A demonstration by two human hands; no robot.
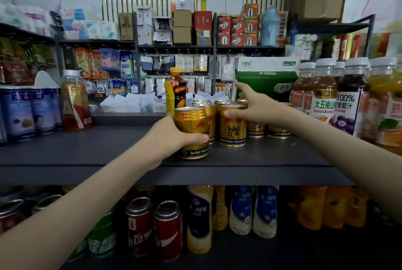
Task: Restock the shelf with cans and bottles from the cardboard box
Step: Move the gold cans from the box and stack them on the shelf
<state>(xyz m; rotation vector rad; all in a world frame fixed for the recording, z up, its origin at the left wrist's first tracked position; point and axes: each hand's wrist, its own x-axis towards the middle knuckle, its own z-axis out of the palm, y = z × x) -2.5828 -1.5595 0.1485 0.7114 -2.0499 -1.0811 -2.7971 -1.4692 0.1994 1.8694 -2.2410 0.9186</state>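
Observation:
My left hand (171, 139) grips a gold Red Bull can (191, 130) that stands near the front edge of the dark shelf (87, 150). Right of it stand several more gold cans (232, 127) in rows. My right hand (256, 106) reaches over those cans with the index finger stretched out and the thumb against the top of a front can; it holds nothing that I can see. A dark Hi-Tiger bottle (175, 91) with a yellow cap stands behind the held can. The cardboard box is out of sight.
Juice bottles (345, 100) crowd the shelf's right end, and a green carton (266, 80) stands behind the cans. At the left stand blue tins (28, 110) and an amber bottle (74, 100). The lower shelf holds red cans (167, 228), green cans and pale bottles.

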